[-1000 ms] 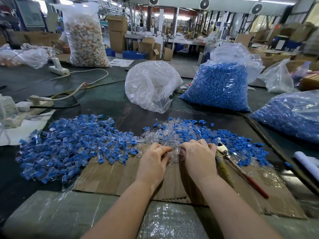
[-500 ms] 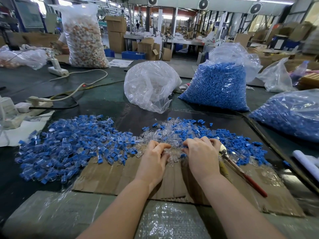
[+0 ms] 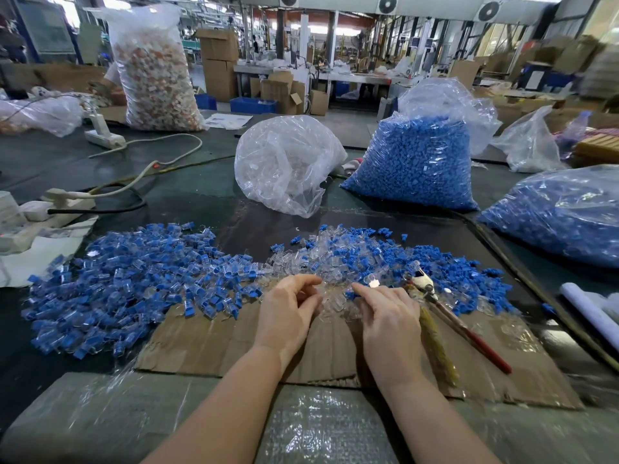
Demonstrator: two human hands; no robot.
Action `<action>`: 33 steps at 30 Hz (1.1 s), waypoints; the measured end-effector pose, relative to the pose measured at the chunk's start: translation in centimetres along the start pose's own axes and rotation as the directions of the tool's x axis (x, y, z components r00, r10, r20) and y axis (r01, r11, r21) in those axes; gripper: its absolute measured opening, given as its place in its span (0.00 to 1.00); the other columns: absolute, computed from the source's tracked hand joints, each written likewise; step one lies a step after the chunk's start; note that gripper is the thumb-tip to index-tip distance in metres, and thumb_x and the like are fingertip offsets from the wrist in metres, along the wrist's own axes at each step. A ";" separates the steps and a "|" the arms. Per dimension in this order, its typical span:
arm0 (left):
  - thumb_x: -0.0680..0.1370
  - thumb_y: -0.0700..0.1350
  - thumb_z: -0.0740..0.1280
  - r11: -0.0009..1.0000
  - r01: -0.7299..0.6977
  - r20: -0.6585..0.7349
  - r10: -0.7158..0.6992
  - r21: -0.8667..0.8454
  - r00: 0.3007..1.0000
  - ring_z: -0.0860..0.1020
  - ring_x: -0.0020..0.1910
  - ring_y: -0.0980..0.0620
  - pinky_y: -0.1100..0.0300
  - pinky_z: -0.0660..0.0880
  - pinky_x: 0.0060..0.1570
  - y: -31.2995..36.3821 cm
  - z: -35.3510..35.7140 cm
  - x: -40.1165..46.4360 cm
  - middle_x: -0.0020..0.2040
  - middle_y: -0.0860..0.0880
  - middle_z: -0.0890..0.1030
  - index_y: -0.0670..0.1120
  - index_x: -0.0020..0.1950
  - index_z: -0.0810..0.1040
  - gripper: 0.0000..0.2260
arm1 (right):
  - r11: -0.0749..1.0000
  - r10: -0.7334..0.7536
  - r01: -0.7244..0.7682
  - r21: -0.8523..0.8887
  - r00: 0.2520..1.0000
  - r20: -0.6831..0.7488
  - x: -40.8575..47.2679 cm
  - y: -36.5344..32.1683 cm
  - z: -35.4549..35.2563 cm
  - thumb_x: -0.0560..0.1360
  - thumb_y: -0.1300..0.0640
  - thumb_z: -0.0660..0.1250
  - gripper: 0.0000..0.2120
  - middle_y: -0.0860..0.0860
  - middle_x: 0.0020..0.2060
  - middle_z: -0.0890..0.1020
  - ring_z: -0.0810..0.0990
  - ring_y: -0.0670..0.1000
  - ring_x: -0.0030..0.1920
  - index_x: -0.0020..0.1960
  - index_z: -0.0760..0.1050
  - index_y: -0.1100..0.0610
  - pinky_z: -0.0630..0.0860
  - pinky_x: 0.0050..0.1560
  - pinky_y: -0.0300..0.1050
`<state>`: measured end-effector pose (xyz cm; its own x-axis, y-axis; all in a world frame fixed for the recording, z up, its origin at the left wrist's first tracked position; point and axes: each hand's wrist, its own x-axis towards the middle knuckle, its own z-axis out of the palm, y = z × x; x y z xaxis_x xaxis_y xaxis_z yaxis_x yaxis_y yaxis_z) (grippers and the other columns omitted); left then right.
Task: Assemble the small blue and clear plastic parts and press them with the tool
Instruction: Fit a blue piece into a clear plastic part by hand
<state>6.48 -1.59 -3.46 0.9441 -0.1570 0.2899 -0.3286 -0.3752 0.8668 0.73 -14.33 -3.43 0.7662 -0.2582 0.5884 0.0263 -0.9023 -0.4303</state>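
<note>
Both hands are working at the clear parts [image 3: 330, 298] on the table [image 3: 207, 195]: left hand [image 3: 286, 313] grip pinching one, right hand [image 3: 390, 314] fingers curled loose, grasping nothing I can make out.

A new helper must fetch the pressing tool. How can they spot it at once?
Find the brown cardboard sheet in front of the person. On its right side, beside the right hand, lies the long plier-like tool. It alone has two long handles, one red, one wrapped in yellowish tape, among small plastic pieces.

Loose clear plastic parts [image 3: 330, 262] and small blue parts [image 3: 445, 266] lie mixed in a heap on the desk; left of it, assembled blue-and-clear pieces [image 3: 134, 283] spread; the red-handled tool [image 3: 459, 324] lies flat at its right edge.
</note>
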 end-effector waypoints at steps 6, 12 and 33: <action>0.74 0.37 0.69 0.989 0.084 0.069 -0.075 -0.125 0.995 0.79 0.37 0.60 0.72 0.74 0.38 0.1 -0.1 0.0 0.38 0.52 0.81 0.51 0.42 0.78 0.08 | 0.999 -0.014 0.015 0.036 1.000 -0.013 -0.4 -0.4 0.0 0.68 0.60 0.75 0.05 0.47 0.32 0.81 0.77 0.52 0.36 0.37 0.79 0.55 0.67 0.44 0.47; 0.75 0.37 0.68 0.993 0.032 0.155 -0.014 -0.116 0.988 0.80 0.39 0.57 0.68 0.76 0.42 0.3 -0.2 -0.2 0.38 0.53 0.82 0.53 0.42 0.78 0.10 | 1.000 0.001 -0.003 0.017 0.994 0.106 -0.5 -0.5 0.0 0.71 0.55 0.71 0.06 0.46 0.33 0.80 0.75 0.51 0.39 0.36 0.77 0.53 0.59 0.45 0.45; 0.74 0.37 0.69 0.993 -0.060 0.188 0.078 -0.098 0.979 0.77 0.41 0.64 0.74 0.72 0.43 0.8 -0.3 -0.7 0.40 0.56 0.81 0.53 0.42 0.80 0.10 | 0.997 0.044 -0.051 0.057 0.992 0.119 -0.4 -0.2 0.1 0.71 0.54 0.71 0.11 0.46 0.29 0.76 0.74 0.50 0.36 0.32 0.74 0.54 0.57 0.44 0.44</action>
<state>5.59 -1.49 -2.83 0.8937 -0.3548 0.2746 -0.3801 -0.2736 0.8836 0.45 -13.96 -3.65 0.8374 -0.2546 0.4836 0.0239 -0.8669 -0.4978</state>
